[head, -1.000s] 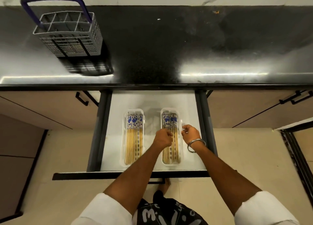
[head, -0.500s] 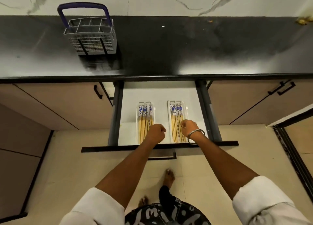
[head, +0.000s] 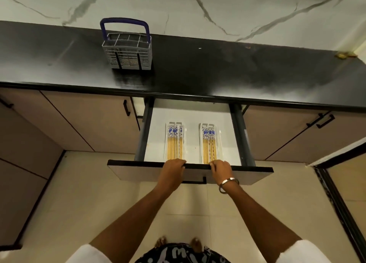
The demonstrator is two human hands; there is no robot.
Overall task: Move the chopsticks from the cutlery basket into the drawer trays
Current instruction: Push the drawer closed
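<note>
Both hands have left the tray area since the earlier frames and now sit on the drawer (head: 190, 172) front's top edge. Left hand (head: 174, 168): fingers curled over the edge, gripping it. Right hand (head: 220, 169): fingers likewise hooked over the edge; metal bangle (head: 228, 184) at wrist. Chopsticks: two sets, blue-patterned ends away from the person, one in the left tray (head: 175, 141), one in the right tray (head: 210, 142), trays well apart on the white drawer floor. Cutlery basket (head: 127, 52): upright on the black desk (head: 217, 68), blue handle raised.
</note>
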